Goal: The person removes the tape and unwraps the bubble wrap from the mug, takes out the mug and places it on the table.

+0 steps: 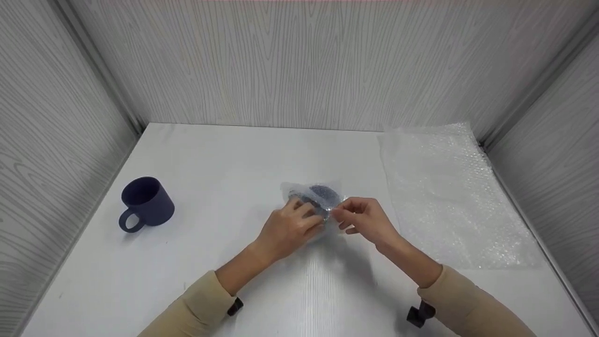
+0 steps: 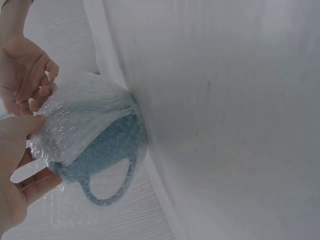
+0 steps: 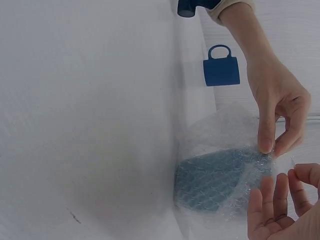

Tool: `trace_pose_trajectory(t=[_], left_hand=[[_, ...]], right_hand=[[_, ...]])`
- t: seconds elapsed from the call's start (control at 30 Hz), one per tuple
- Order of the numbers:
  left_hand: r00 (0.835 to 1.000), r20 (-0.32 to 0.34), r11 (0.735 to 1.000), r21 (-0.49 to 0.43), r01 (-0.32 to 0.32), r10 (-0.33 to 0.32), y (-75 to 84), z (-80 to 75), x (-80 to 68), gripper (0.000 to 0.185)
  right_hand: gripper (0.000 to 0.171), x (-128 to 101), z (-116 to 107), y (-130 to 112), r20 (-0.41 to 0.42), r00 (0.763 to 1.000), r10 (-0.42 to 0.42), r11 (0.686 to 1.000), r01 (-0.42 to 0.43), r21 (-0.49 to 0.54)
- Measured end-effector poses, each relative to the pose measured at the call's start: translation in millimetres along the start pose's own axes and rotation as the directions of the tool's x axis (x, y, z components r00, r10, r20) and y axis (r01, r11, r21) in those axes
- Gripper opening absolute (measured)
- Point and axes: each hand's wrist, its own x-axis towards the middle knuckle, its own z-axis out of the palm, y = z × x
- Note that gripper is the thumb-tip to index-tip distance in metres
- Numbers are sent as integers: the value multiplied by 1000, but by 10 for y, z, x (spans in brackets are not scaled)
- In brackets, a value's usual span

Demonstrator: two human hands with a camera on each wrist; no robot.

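1. A blue mug wrapped in bubble wrap (image 1: 314,200) lies near the middle of the white counter (image 1: 234,154), its handle showing through the wrap in the left wrist view.
2. The left hand (image 1: 291,228) holds the wrapped mug, its fingers (image 3: 266,134) pinching the wrap against it.
3. The right hand (image 1: 364,219) is at the mug's right side, its thumb and fingers (image 1: 338,214) pinching the edge of the wrap.
4. A second, bare blue mug (image 1: 146,202) stands upright well apart at the left of the counter, handle toward the person.
5. A loose sheet of bubble wrap (image 1: 449,196) lies flat on the right of the counter, near the right hand.
6. Pale wood-grain walls (image 1: 309,61) enclose the counter on three sides.
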Motion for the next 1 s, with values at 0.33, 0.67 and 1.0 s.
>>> trace_pose_trajectory(t=[0.33,0.67,1.0], left_hand=[[1000,2,999,36,-6,6,11,-17,-7,10],[1000,16,1000,31,2,-3,14,-35,-6,8],[1000,10,1000,24,2,-2,5,-19,-11,8]], right_hand=[[14,65,-43,-71,-2,1000,23,1000,-23,20],[14,134,-44,-154,-38,998,49,999,-49,9],[18,218,-63,-196,-61,998,27,1000,-26,14]])
